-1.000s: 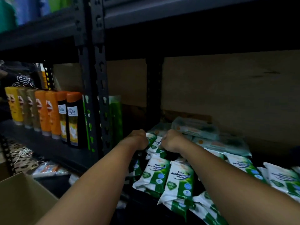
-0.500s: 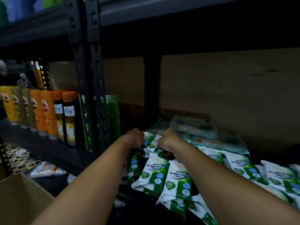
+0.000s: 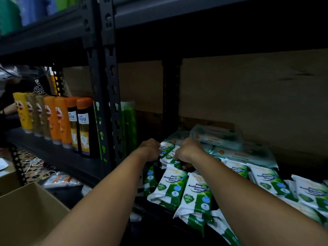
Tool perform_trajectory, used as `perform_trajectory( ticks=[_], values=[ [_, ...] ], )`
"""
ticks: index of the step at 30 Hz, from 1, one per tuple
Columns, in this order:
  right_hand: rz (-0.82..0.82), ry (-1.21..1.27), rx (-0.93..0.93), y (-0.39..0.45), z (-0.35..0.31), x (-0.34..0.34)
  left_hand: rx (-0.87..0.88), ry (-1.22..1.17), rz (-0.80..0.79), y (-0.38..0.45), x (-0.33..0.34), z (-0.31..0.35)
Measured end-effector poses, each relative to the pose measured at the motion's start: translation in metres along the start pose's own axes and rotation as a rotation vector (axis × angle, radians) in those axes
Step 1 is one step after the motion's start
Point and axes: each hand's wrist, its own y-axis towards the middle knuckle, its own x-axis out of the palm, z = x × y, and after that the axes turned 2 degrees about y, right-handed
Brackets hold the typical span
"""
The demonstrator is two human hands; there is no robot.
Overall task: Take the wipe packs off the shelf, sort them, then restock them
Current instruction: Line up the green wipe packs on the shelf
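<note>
Reaching into the shelf (image 3: 74, 162), both my left hand (image 3: 150, 149) and right hand (image 3: 188, 150) curled on green-and-white wipe packs (image 3: 168, 150) near its left upright; most packs remain heaped along the front edge, so unloading looks barely begun, sorting and restocking ahead.

Dark metal shelf (image 3: 58, 155) — wipe packs (image 3: 197, 194), bottles (image 3: 83, 125).

Both hands, left hand (image 3: 150, 149) and right hand (image 3: 188, 150), among shelved wipe packs (image 3: 197, 190).

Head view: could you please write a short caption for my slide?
Both hands, left and right, grip green-and-white wipe packs on a dark shelf.
</note>
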Motion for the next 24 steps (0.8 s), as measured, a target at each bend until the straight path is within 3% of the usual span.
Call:
perform_trajectory(
  ticks=[7,10,13,17,19,24],
  values=[
    [-0.006,-0.109,-0.046,-0.009,-0.002,-0.006,0.032,0.192,0.029,-0.019,-0.006,0.009],
    [-0.007,-0.17,-0.16,-0.028,-0.007,-0.023,0.152,0.261,0.058,-0.051,-0.02,0.011],
    [-0.109,-0.185,-0.25,-0.061,-0.01,-0.035,0.282,0.258,0.085,-0.092,-0.026,0.003],
    [-0.338,-0.389,-0.263,-0.102,-0.007,-0.029,0.292,0.385,-0.204,-0.123,-0.032,-0.005],
    [-0.369,-0.477,-0.272,-0.105,-0.005,-0.02,0.262,0.546,-0.317,-0.129,-0.032,-0.004],
    [-0.395,-0.563,-0.271,-0.107,-0.007,-0.012,0.136,0.812,-0.323,-0.13,-0.022,0.013]
  ],
)
